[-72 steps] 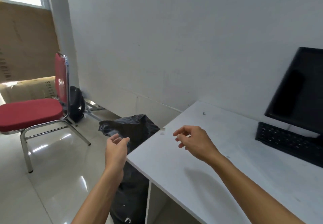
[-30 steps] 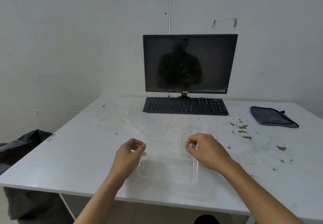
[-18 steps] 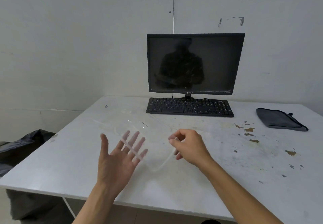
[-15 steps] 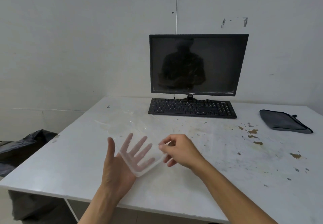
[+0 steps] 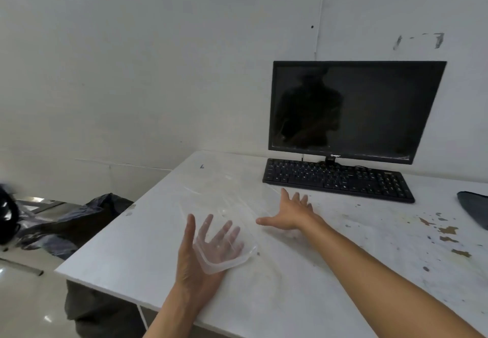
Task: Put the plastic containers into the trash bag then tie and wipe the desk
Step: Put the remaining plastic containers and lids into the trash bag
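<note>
**Mid-pickup on the clear tubs, nothing tied or wiped yet**

Balancing one clear plastic container (image 5: 243,250) on the palm-up left hand (image 5: 195,263), low centre of the frame, with fingers flat and spread, visible right through the plastic. Reaching out with the right hand (image 5: 289,213), fingers straight and apart, gripping nothing, just right of a second see-through container (image 5: 237,192) lying mid-frame on the counter (image 5: 290,298). Can't tell what's already inside the black trash bag (image 5: 79,216), slumped at the left edge with no knot showing. Plenty left by the look of it: bagging both tubs, tying up, then scrubbing the brown stains (image 5: 446,232) at lower right, presumably with the grey cloth (image 5: 475,211) at the right edge.
</note>
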The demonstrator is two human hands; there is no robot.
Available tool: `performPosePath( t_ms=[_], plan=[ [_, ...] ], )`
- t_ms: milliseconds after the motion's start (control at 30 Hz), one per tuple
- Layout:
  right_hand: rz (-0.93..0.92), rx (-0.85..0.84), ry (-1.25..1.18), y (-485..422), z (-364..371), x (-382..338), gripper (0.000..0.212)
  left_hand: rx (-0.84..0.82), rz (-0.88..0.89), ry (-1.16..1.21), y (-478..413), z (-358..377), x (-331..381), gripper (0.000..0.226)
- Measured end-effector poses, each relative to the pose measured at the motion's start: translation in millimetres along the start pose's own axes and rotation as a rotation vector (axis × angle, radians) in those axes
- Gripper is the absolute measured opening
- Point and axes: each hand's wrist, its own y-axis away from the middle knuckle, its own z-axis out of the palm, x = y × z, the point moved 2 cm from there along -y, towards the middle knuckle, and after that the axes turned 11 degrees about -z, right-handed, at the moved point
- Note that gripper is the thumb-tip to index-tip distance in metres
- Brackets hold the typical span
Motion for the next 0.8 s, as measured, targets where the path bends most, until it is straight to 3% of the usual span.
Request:
performPosePath(
  t_ms=[267, 433, 600, 800],
  plan=[
    [-0.018, 0.097, -0.097, 0.8, 0.8, -5.7, 0.121, -0.025, 0.005, 0.023, -9.1, -7.9, 5.7, 0.11],
    [-0.046, 0.223, -0.416, 24.0, -23.0, -31.8, 0.113, 0.016, 0.037, -0.062, -8.2, -5.9, 6.2, 0.122],
    [-0.276, 0.119, -0.487, 70.7, -11.0, -76.0, 0.106, 0.026, 0.102, -0.161, -3.4, -3.9, 4.0, 0.126],
    [-0.325, 0.02, -0.407, 93.9, 19.7, -93.8, 0.102, -0.028, 0.166, -0.225, 3.4, 0.7, -2.4, 0.105]
  ],
)
